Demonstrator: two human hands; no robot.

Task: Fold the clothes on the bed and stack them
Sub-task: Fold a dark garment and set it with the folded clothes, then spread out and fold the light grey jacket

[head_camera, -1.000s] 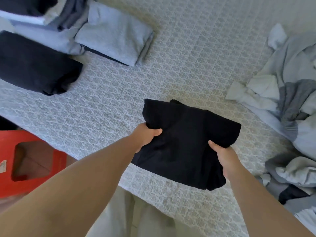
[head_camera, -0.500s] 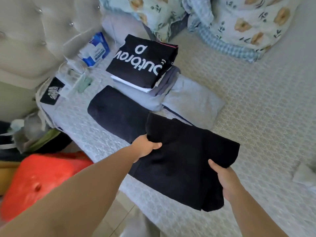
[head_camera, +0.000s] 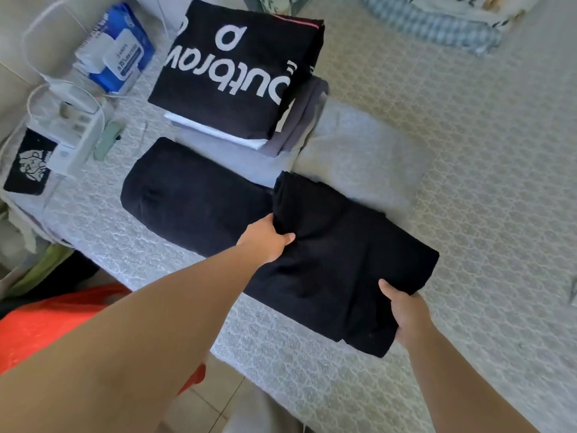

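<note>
A folded black garment (head_camera: 337,260) hangs just above the patterned bed cover (head_camera: 468,182). My left hand (head_camera: 265,240) grips its left edge and my right hand (head_camera: 406,314) grips its near right corner. Its far edge overlaps a folded black piece (head_camera: 193,198) lying to the left and a folded grey piece (head_camera: 349,151) behind. Further back stands a stack topped by a black shirt with white lettering (head_camera: 237,73), over white and grey layers.
A blue and white packet (head_camera: 121,54), a white power strip with cables (head_camera: 71,126) and a small black printed cloth (head_camera: 29,164) lie at the far left. Checked bedding (head_camera: 437,29) is at the back right. An orange stool (head_camera: 46,326) stands on the floor beside the bed.
Both hands have carried the black garment left, from the open middle of the bed to the folded piles; the unfolded heap on the right has left the view.
</note>
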